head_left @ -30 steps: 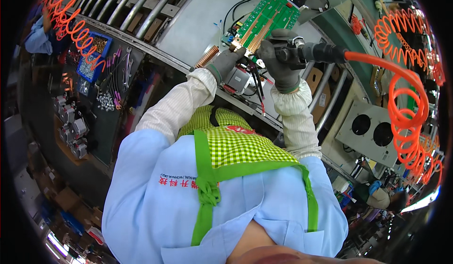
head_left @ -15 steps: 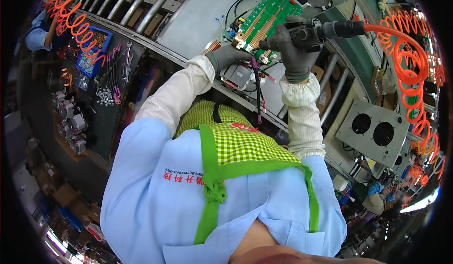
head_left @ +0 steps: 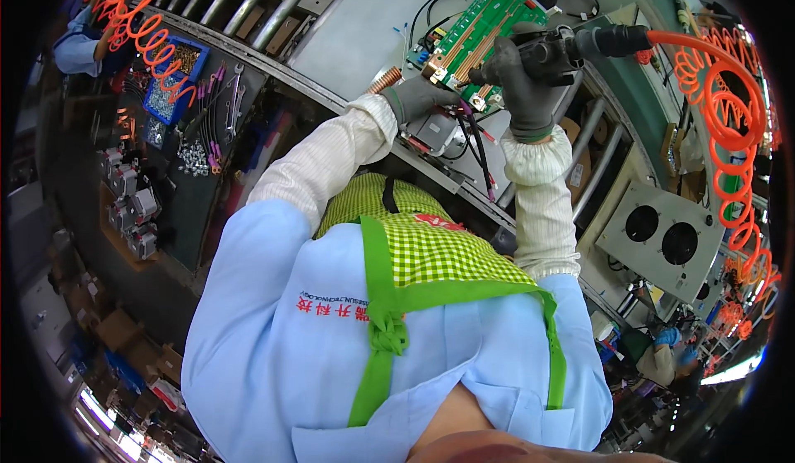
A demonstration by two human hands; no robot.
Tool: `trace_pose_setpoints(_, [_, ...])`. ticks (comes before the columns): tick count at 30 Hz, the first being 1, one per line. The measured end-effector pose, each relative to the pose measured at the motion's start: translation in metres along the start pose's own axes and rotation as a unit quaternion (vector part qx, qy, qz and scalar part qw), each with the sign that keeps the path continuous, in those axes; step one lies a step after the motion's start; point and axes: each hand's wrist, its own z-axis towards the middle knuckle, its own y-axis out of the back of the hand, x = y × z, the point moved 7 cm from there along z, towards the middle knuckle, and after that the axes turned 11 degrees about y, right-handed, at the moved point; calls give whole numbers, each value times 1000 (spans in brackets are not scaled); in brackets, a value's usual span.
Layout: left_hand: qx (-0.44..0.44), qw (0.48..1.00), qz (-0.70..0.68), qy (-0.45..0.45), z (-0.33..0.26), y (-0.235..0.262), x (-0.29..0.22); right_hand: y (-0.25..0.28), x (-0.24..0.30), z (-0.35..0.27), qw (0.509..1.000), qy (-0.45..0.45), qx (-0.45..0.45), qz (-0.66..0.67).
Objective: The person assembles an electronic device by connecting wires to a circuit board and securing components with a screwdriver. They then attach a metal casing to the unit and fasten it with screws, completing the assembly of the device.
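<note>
Driving a screw into a circuit board (head_left: 484, 24)

Right hand (head_left: 523, 78) clenched around air screwdriver (head_left: 571, 45); left hand (head_left: 418, 98) pinching board edge; driver slip could likely scratch board.

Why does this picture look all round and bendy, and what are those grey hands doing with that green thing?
The camera sits on a person's head and looks down, and its very wide lens bends straight edges. You see the blue shirt and green checked apron from above. Both hands wear grey gloves. The left hand rests at the near edge of a green circuit board on a grey metal panel. The right hand grips a black power tool over the board. An orange curly hose runs from the tool. At the left, a blue tray of small parts sits on a dark bench.
</note>
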Motion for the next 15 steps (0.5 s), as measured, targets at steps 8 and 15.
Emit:
trace_pose_setpoints(8, [40,971,-219,85,4,0,7,-1,-3,-4,997,38,7,-63])
trace_pose_setpoints(15, [73,948,-285,121,-4,-1,-3,-4,-3,-2,996,18,25,-78])
